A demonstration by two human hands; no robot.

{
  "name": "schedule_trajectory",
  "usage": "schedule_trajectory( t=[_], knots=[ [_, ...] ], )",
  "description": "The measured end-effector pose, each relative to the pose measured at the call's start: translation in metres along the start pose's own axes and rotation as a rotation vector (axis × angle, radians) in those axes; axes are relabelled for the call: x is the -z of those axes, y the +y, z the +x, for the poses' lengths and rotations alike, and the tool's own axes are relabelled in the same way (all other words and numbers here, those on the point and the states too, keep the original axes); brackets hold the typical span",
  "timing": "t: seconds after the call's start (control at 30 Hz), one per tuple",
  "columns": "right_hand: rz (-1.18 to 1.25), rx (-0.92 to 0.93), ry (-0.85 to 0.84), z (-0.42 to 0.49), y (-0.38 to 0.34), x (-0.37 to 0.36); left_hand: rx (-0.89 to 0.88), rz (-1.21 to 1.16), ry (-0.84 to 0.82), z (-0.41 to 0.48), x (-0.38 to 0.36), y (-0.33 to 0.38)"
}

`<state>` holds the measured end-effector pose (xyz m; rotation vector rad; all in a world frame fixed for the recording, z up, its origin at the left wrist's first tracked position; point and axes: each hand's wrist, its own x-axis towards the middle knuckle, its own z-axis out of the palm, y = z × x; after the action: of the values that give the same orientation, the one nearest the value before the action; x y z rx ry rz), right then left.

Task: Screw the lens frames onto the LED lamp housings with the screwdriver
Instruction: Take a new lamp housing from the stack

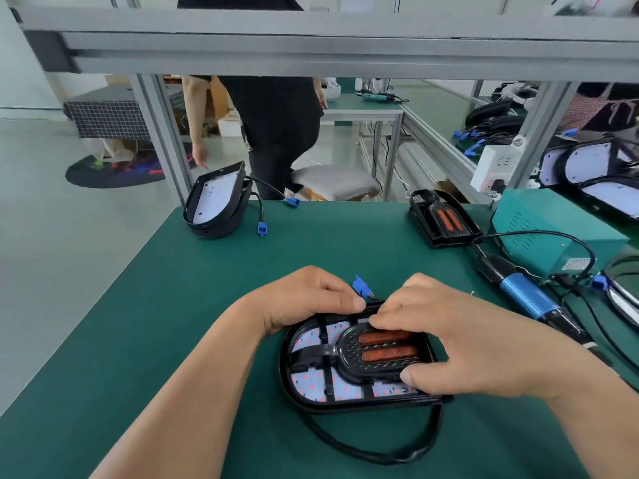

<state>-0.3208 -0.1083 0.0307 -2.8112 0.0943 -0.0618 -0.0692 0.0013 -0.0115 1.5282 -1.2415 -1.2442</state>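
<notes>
The LED lamp housing (301, 400) lies flat on the green desk (173, 305), near its front edge; the lens frame (351, 344) sits on top of it (two orange bars showing); the left hand (304, 299) grips the housing's far rim with curled fingers; the right hand (460, 337) pinches the lens frame between thumb and fingers; the electric screwdriver (525, 295) lies unheld to the right.

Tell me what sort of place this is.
Most likely a lamp assembly workshop: a green-matted workbench under an aluminium frame, a corded electric screwdriver lying ready, and stacked LED lamp housings at the bench's far corner.
</notes>
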Motion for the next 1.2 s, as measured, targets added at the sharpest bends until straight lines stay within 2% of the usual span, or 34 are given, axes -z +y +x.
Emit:
schedule_trajectory(
  t=[0.2, 0.33, 0.4, 0.53, 0.63, 0.7, 0.8, 0.97, 1.07, 1.2],
  knots=[
    [0.02, -0.036, -0.045, 0.001, 0.004, -0.001, -0.005, 0.103, 0.01, 0.002, -0.002, 0.001],
    [0.217, -0.068, -0.019, -0.005, 0.011, 0.005, -0.011, 0.122, 0.035, 0.003, -0.003, 0.001],
    [0.332, -0.156, 0.135, -0.014, 0.019, 0.016, -0.018, 0.135, 0.035, 0.001, -0.002, 0.001],
    [0.345, -0.434, 0.546, -0.044, 0.051, 0.039, -0.02, 0.149, 0.029, 0.001, -0.002, 0.002],
    [0.255, -0.661, 0.649, -0.069, 0.078, 0.039, -0.01, 0.172, 0.022, 0.001, -0.004, 0.004],
    [0.167, -0.81, 0.596, -0.083, 0.091, 0.034, -0.013, 0.176, 0.008, 0.002, -0.006, 0.005],
    [0.025, -0.955, 0.414, -0.095, 0.105, 0.026, -0.014, 0.172, -0.007, 0.004, -0.012, 0.006],
    [-0.156, -1.016, 0.18, -0.094, 0.116, 0.015, -0.018, 0.202, -0.08, 0.007, -0.024, 0.008],
    [-0.272, -1.05, 0.139, -0.092, 0.118, 0.013, -0.002, 0.167, -0.049, 0.009, -0.026, 0.006],
    [-0.288, -1.083, 0.187, -0.088, 0.119, 0.01, 0.054, -0.106, 0.073, 0.017, -0.025, -0.001]
  ],
)
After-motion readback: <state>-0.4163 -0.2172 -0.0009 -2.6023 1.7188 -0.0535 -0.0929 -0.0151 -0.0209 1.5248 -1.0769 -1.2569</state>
